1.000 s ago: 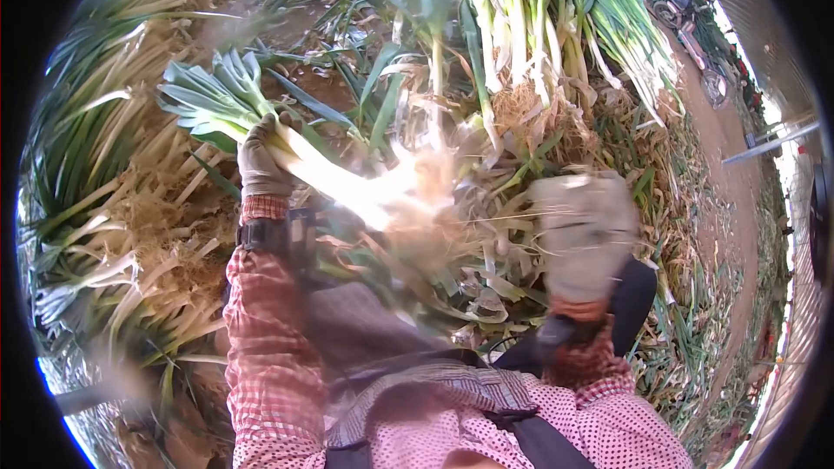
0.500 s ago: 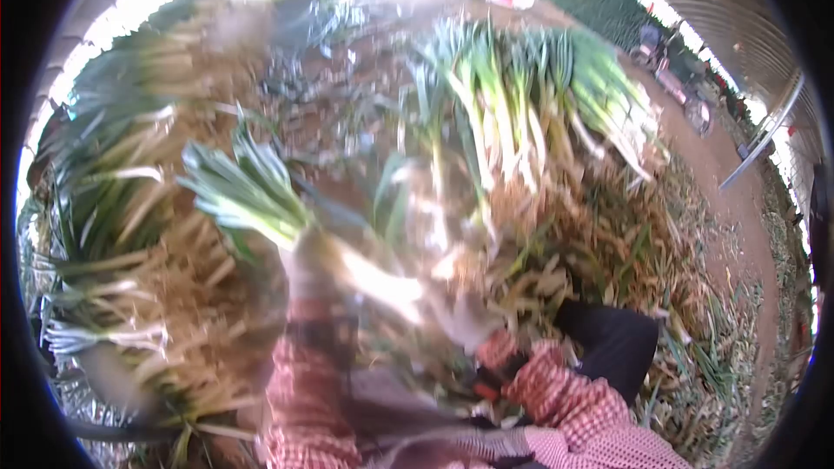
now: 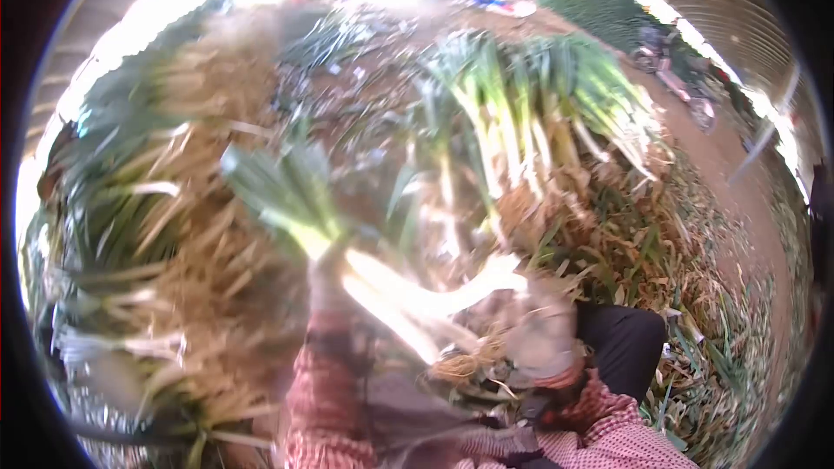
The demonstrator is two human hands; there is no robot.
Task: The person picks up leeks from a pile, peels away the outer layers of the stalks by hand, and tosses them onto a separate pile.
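My left hand (image 3: 330, 271), at the centre left, is wrapped round a bunch of leeks (image 3: 408, 300) where the green leaves meet the white stalks. The leaves fan up to the left and the white stalks slant down to the right, ending in tan roots (image 3: 460, 363). My right hand (image 3: 539, 330) is beside the root end, by the tip of a curved white stalk. It is blurred, and its fingers cannot be made out.
Leeks (image 3: 512, 113) lie in a row at the upper right, above a heap of dry leaves (image 3: 625, 234). More leeks (image 3: 130, 200) line the left side. A bare dirt path (image 3: 721, 182) and a pinkish bike (image 3: 673, 78) are at the right.
My left hand and the leeks have shifted slightly right and down. My right hand has moved right, away from the stalks, and the stalks and roots now show more clearly, spread apart.
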